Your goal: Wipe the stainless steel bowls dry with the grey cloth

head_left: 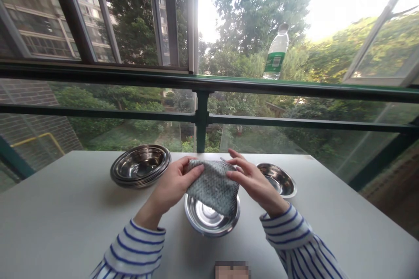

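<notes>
A grey knitted dishcloth (212,187) hangs between both hands, held above the middle of the tabletop (62,200), nearer its far edge. It looks light and soft, with a rough, nubbly weave that should give fingers good purchase, and it folds easily, so its edges are the natural places to take hold. The left hand (173,181) pinches its left side with the fingers across the top, and the right hand (255,183) has its curved fingers over the right side: both grips are narrow and closed on the cloth. Directly below sits 1 steel bowl (209,229), its rim partly behind the cloth; whether they touch is hard to tell. Near the far edge, 1 stack of steel bowls (140,166) stands to the left, its exact count unclear, and 1 single steel bowl (278,179) stands to the right. That makes 2 hands and 1 cloth.
</notes>
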Demonstrator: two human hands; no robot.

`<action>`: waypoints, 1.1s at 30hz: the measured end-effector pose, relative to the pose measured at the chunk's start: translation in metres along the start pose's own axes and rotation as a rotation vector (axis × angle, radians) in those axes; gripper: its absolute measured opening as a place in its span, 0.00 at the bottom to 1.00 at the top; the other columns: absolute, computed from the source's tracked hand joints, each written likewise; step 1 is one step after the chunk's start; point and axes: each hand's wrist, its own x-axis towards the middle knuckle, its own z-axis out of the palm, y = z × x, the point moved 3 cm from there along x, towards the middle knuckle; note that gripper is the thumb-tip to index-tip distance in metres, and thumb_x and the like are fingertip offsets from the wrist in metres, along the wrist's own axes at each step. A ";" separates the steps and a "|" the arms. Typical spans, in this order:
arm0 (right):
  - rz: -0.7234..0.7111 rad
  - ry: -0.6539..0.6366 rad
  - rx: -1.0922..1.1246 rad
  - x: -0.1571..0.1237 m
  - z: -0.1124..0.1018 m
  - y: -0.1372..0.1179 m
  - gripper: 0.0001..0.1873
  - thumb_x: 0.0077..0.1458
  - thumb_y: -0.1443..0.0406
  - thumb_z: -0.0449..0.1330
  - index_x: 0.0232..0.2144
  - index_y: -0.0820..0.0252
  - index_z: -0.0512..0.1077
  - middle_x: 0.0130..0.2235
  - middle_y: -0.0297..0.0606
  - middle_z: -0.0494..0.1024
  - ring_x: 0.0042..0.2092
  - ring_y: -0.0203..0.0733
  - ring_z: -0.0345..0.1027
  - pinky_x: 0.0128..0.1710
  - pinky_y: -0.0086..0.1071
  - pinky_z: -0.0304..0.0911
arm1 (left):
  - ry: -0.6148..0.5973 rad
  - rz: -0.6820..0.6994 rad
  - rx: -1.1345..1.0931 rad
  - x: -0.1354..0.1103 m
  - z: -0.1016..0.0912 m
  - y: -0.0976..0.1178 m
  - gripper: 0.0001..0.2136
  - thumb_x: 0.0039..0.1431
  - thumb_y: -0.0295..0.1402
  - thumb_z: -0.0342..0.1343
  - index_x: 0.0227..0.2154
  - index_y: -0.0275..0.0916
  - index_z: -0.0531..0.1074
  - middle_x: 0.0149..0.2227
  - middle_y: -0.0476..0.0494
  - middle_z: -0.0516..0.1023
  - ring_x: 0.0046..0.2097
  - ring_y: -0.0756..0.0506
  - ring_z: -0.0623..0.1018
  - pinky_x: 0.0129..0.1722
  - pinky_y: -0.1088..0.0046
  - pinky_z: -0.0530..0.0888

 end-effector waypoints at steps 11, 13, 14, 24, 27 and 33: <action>-0.050 -0.202 0.223 -0.005 0.025 -0.002 0.21 0.48 0.62 0.61 0.46 0.59 0.68 0.43 0.37 0.73 0.45 0.44 0.65 0.45 0.35 0.60 | 0.010 0.077 0.033 0.000 -0.001 0.004 0.12 0.46 0.35 0.60 0.35 0.37 0.75 0.33 0.46 0.78 0.36 0.46 0.75 0.35 0.75 0.70; -0.035 -0.160 0.295 -0.005 0.024 -0.003 0.15 0.48 0.63 0.61 0.40 0.59 0.72 0.36 0.34 0.74 0.39 0.41 0.66 0.40 0.32 0.61 | 0.038 0.069 -0.040 0.001 -0.002 0.002 0.12 0.46 0.34 0.60 0.36 0.37 0.74 0.33 0.46 0.79 0.36 0.47 0.75 0.36 0.75 0.70; -0.016 -0.131 0.335 -0.006 0.023 -0.003 0.14 0.47 0.63 0.62 0.38 0.59 0.72 0.35 0.33 0.74 0.38 0.40 0.66 0.38 0.30 0.61 | 0.045 0.073 -0.071 0.002 -0.002 0.001 0.12 0.46 0.34 0.60 0.36 0.37 0.74 0.33 0.45 0.79 0.37 0.47 0.75 0.36 0.75 0.70; 0.124 -0.118 0.614 -0.011 0.029 -0.002 0.23 0.46 0.61 0.62 0.47 0.57 0.69 0.48 0.38 0.72 0.47 0.44 0.66 0.49 0.37 0.58 | 0.159 0.126 0.124 0.004 -0.003 -0.003 0.13 0.46 0.40 0.59 0.33 0.36 0.76 0.32 0.43 0.79 0.33 0.45 0.75 0.33 0.73 0.70; 0.048 0.041 0.354 -0.016 0.013 0.003 0.22 0.49 0.61 0.60 0.48 0.57 0.68 0.49 0.39 0.72 0.51 0.47 0.63 0.53 0.41 0.56 | 0.278 0.094 0.263 0.002 -0.018 -0.015 0.17 0.47 0.43 0.57 0.34 0.35 0.76 0.35 0.40 0.78 0.38 0.43 0.74 0.39 0.70 0.69; -0.343 0.201 -0.398 -0.043 -0.011 0.004 0.24 0.56 0.69 0.51 0.56 0.56 0.59 0.53 0.41 0.67 0.54 0.46 0.61 0.53 0.43 0.58 | 0.316 -0.272 0.284 -0.022 -0.029 -0.066 0.28 0.43 0.47 0.57 0.43 0.30 0.70 0.30 0.38 0.75 0.28 0.43 0.74 0.22 0.72 0.69</action>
